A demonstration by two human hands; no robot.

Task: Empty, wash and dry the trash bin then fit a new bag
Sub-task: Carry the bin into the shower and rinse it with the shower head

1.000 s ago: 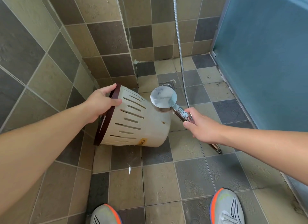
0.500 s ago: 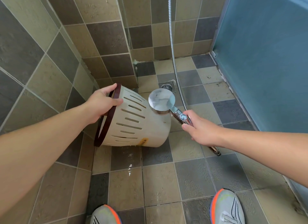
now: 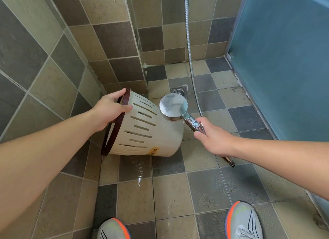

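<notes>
Washing step, seemingly: holding the tipped trash bin [image 3: 151, 132] by its rim in left hand [image 3: 108, 112], gripping shower head [image 3: 173, 105] handle in right hand [image 3: 213, 139], between both hands; next, probably rinsing inside.

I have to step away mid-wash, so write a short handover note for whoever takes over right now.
Left hand grips the dark rim of the trash bin, tipped on its side above the tiled floor.
Right hand holds the shower head by its handle, head at the bin's base end.
Done: bin empty; water on the floor below it.
Left: finish washing, dry, fit a new bag.
</notes>
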